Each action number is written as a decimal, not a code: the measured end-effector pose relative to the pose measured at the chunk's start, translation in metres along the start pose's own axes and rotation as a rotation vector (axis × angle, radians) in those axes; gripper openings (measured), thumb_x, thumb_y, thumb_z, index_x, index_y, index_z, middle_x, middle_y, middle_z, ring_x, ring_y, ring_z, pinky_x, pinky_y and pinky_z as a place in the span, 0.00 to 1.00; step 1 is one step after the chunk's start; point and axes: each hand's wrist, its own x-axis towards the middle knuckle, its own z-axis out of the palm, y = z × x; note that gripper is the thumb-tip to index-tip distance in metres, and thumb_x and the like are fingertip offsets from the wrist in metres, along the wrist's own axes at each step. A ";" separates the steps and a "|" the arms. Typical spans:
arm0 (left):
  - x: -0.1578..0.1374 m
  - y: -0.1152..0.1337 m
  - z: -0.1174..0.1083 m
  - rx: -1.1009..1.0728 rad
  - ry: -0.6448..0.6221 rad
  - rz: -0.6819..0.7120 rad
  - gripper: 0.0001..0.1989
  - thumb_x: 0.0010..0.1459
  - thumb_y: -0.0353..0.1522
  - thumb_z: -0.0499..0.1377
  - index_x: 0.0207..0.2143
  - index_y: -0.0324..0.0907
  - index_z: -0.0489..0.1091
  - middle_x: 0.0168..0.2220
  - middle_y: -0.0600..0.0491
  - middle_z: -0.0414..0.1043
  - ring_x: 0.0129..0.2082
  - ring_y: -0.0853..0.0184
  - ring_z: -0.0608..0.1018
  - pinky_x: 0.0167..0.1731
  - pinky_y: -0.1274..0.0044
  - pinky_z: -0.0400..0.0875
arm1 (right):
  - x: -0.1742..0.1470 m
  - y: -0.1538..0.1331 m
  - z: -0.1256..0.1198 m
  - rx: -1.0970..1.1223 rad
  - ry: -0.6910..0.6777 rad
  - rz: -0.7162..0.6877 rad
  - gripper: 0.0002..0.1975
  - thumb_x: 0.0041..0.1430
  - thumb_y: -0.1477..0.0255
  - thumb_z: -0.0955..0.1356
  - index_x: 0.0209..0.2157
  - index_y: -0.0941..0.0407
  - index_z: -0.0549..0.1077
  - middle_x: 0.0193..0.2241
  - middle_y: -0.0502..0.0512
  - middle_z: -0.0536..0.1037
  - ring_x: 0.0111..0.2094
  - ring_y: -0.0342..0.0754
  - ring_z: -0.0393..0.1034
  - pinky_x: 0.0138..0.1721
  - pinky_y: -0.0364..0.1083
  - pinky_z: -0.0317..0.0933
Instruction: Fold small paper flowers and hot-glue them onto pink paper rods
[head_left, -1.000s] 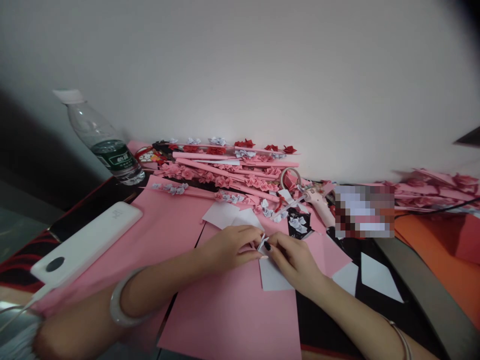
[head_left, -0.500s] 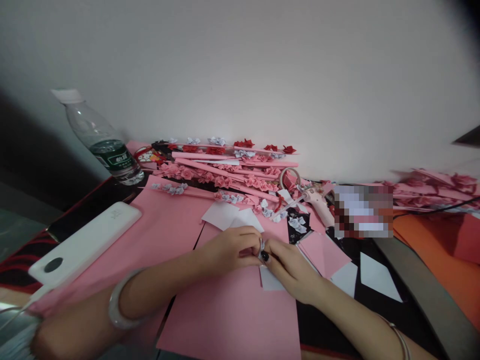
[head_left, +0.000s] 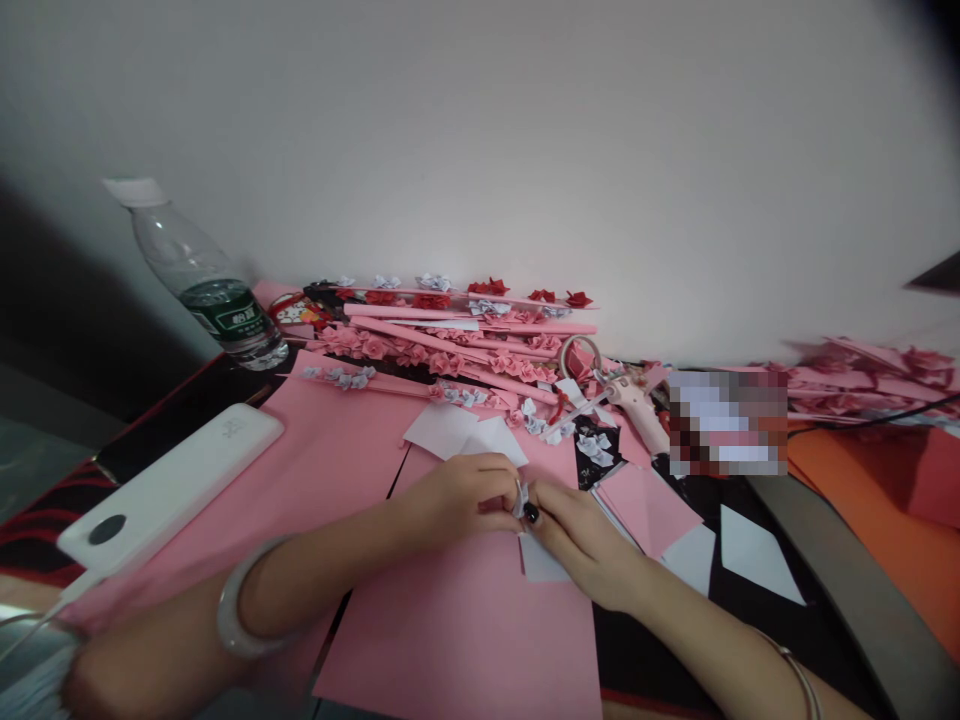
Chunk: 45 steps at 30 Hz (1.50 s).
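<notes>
A small folded piece of white paper (head_left: 521, 497) is pinched between my two hands, most of it covered by fingers. My left hand (head_left: 471, 497) grips it from the left, fingers curled. From the right, my right hand (head_left: 574, 525) holds it with thumb and fingertips closed; the thumbnail is dark. Beneath them lie large pink paper sheets (head_left: 480, 620). A white sheet (head_left: 544, 560) shows partly under my right hand, and more white paper (head_left: 442, 432) lies just beyond my left hand.
Pink paper sticks with folded flowers (head_left: 450, 362) are heaped along the wall. At left stand a water bottle (head_left: 225, 310) and a white power bank (head_left: 176, 480) with a cable. A glue gun (head_left: 637, 415), tape roll (head_left: 580, 357), pink squares (head_left: 651, 508) and orange paper (head_left: 877, 520) lie right.
The fingertips have shifted slightly, and a bit more of the folded white paper shows between them. Both arms stay in nearly the same place.
</notes>
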 end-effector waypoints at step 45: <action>0.003 0.014 -0.004 0.104 -0.010 0.026 0.04 0.53 0.26 0.51 0.28 0.40 0.64 0.33 0.49 0.69 0.37 0.66 0.71 0.38 0.75 0.66 | -0.003 0.002 0.012 -0.223 0.199 -0.066 0.10 0.55 0.80 0.59 0.24 0.53 0.53 0.19 0.45 0.58 0.19 0.41 0.54 0.21 0.42 0.47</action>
